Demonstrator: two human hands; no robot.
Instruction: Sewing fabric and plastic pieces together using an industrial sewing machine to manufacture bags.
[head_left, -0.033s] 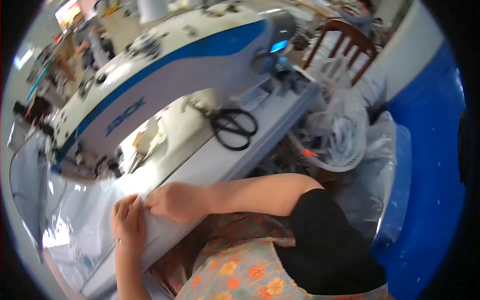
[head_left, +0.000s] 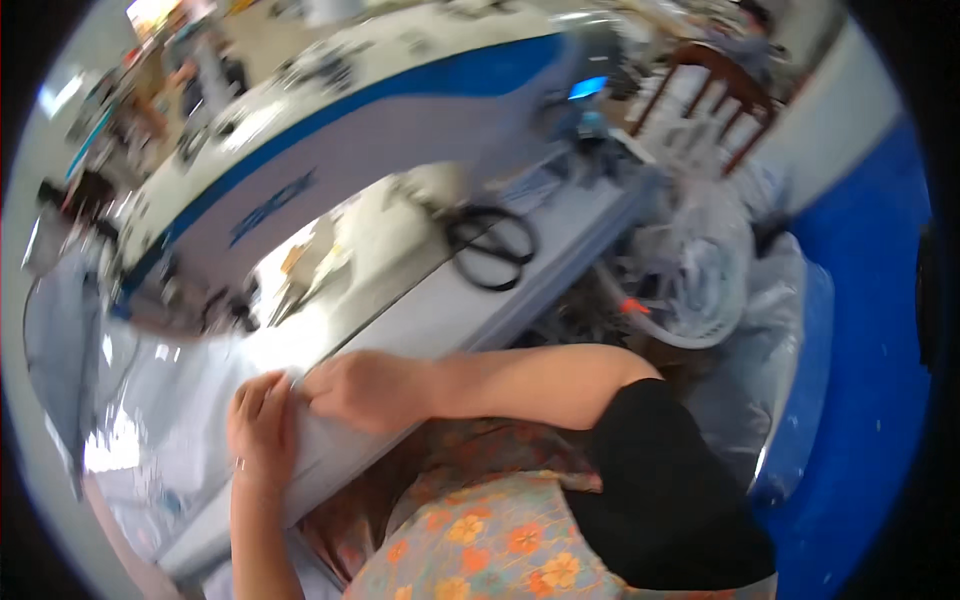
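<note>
Pale white cloth point(head_left: 195, 385) lies over the front left of the sewing machine bed, below the needle end of a white and blue sewing machine point(head_left: 350, 150). My left hand point(head_left: 262, 425) rests on this cloth with its fingers bent and pinched together at the edge. Beside it, my right hand point(head_left: 360, 390) comes in from the right, back of the hand up, fingertips closed at the same spot and almost touching the left. What lies between the fingertips is mostly hidden and slightly blurred. Black-handled scissors point(head_left: 490, 247) lie on the bed beyond my right forearm.
A white plastic basket point(head_left: 715, 335) with clear bags and scraps stands right of the table edge. Behind it is a brown wooden chair point(head_left: 705, 95). A blue surface point(head_left: 870, 330) fills the far right. Another person point(head_left: 205, 65) sits at the back left.
The whole view has shifted slightly, so the machine and scissors appear a little farther right. Both hands stay together on the cloth.
</note>
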